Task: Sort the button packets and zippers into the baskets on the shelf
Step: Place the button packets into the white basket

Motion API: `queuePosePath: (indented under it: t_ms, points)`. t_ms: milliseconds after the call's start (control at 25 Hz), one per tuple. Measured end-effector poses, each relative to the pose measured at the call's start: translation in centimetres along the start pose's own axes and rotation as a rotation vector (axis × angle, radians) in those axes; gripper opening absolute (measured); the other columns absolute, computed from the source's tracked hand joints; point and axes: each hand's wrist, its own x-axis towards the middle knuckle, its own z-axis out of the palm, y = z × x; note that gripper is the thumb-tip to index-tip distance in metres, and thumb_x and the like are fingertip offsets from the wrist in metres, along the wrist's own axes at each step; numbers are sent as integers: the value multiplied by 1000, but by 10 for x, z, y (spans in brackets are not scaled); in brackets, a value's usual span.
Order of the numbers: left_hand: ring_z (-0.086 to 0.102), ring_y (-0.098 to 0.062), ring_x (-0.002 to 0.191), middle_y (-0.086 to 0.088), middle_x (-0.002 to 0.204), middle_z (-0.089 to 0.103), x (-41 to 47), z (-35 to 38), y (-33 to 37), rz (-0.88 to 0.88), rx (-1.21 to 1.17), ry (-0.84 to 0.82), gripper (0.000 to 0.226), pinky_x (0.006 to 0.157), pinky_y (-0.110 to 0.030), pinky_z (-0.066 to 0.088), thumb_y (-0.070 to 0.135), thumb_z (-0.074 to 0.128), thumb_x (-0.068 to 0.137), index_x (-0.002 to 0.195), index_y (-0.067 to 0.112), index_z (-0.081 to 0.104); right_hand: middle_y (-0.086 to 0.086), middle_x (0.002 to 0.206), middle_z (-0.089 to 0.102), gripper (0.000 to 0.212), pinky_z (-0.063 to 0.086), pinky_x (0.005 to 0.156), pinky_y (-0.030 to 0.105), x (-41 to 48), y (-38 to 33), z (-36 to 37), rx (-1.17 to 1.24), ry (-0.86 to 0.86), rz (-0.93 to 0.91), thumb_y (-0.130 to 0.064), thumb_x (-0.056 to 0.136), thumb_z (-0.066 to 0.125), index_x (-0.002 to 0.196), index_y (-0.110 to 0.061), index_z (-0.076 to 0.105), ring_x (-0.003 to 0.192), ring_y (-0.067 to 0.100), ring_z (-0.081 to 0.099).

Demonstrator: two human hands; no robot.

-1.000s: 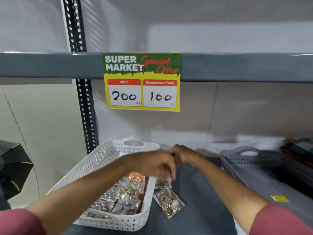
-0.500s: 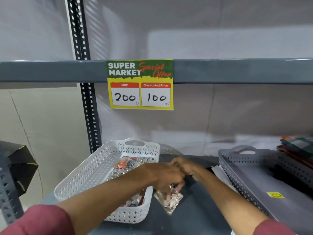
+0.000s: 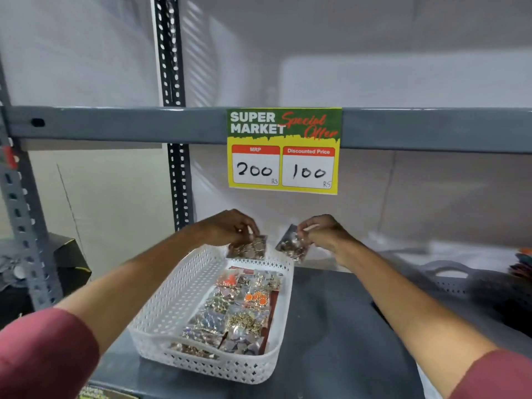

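Observation:
A white perforated basket [image 3: 169,309] sits on the dark shelf and holds several clear button packets [image 3: 236,312] along its right side. My left hand [image 3: 227,227] pinches one button packet [image 3: 250,247] by its top edge above the basket's far rim. My right hand [image 3: 322,230] holds a second button packet [image 3: 290,246] just to the right, above the basket's far right corner. Both packets hang in the air, a little apart. No zippers can be made out.
A grey perforated basket [image 3: 449,279] stands on the shelf at the right, with colourful items [image 3: 522,264] behind it at the frame edge. A price sign [image 3: 283,151] hangs from the upper shelf beam. A slotted upright [image 3: 178,182] rises behind the white basket.
Both hands have risen from the shelf surface beside the basket, each holding a button packet, and have moved apart. The packet that lay next to the basket is gone from there.

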Motion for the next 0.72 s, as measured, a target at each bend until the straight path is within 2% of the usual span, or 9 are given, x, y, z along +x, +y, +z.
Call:
queuePosePath:
  t_ms: [120, 200, 240, 280, 360, 400, 480, 600, 720]
  points:
    - [57, -1, 67, 9, 79, 66, -10, 9, -37, -129, 180, -126, 19, 58, -6, 40, 14, 62, 93, 109, 19, 72, -4, 86, 62, 14, 44, 73, 20, -11, -21, 45, -149, -199, -34, -4, 82, 72, 94, -11, 74, 81, 8, 57]
    - [57, -3, 63, 5, 78, 68, -15, 24, -52, -155, 213, -217, 19, 54, -6, 39, 19, 62, 93, 111, 20, 70, -3, 92, 68, 18, 47, 79, 22, -16, -19, 74, -267, -297, -16, -3, 82, 70, 99, -6, 75, 91, 10, 61]
    - [58, -7, 63, 1, 80, 70, -17, 31, -57, -158, 208, -255, 19, 56, -10, 42, 20, 62, 93, 110, 18, 70, 0, 106, 72, 18, 48, 90, 29, -18, -16, 86, -352, -317, -18, -6, 82, 69, 100, -7, 75, 103, 15, 62]
    - [60, -11, 66, -3, 84, 72, -19, 37, -61, -155, 213, -285, 19, 61, -15, 45, 22, 64, 92, 110, 17, 70, 2, 120, 70, 18, 42, 104, 40, -18, -12, 97, -454, -322, -31, -10, 83, 69, 100, -9, 75, 114, 20, 60]
    - [59, -14, 78, -5, 95, 73, -19, 44, -65, -150, 267, -300, 23, 72, -22, 44, 27, 68, 90, 110, 16, 70, 2, 126, 67, 19, 20, 117, 56, -19, -1, 110, -607, -304, -68, -11, 83, 68, 100, -14, 74, 123, 24, 54]
    - [58, -13, 81, -5, 100, 73, -20, 47, -66, -143, 290, -290, 23, 75, -23, 43, 27, 70, 89, 109, 16, 71, 2, 122, 69, 20, 15, 118, 58, -19, 5, 114, -649, -279, -90, -8, 82, 67, 100, -14, 74, 122, 24, 55]
    - [58, -12, 82, -4, 105, 74, -20, 51, -66, -128, 278, -252, 21, 77, -26, 45, 27, 72, 86, 106, 18, 72, 4, 113, 71, 20, 17, 117, 55, -20, 14, 117, -690, -238, -126, -7, 79, 69, 98, -12, 73, 115, 24, 58]
    - [56, -12, 89, -3, 109, 70, -22, 58, -65, -104, 353, -230, 25, 82, -28, 47, 25, 73, 85, 109, 19, 70, 8, 109, 70, 24, 36, 106, 45, -30, 21, 119, -695, -211, -201, -14, 75, 78, 97, -7, 71, 109, 24, 59]
    - [58, -13, 93, 1, 109, 69, -19, 60, -58, -113, 484, -202, 26, 87, -30, 49, 25, 74, 83, 108, 22, 68, 11, 108, 69, 17, 49, 94, 39, -41, 18, 107, -598, -147, -312, -15, 76, 76, 91, -8, 71, 106, 26, 60]
